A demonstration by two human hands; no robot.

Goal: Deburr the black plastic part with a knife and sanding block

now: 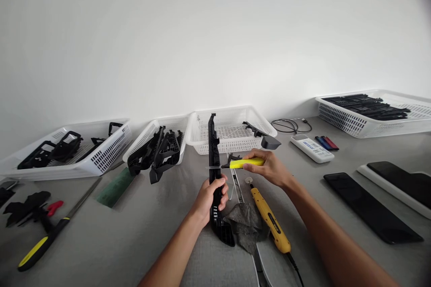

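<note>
A long black plastic part (214,152) stands nearly upright in the picture, its curved foot toward me. My left hand (212,197) is wrapped round its lower half. In my right hand (267,166) is a yellow utility knife (245,163), gripped with the fingers closed. The knife's thin blade lies across the black part, just above my left fingers. A crumpled dark grey cloth (247,224) lies to the right of the part's foot. Beside the cloth is a yellow corded rotary tool (272,222).
White baskets (202,147) with black parts line the wall. At left lie a yellow-black file (50,237), a green sheet (116,188) and black gloves (28,208). On the right are a white device (312,149), markers (326,143) and a black slab (370,206).
</note>
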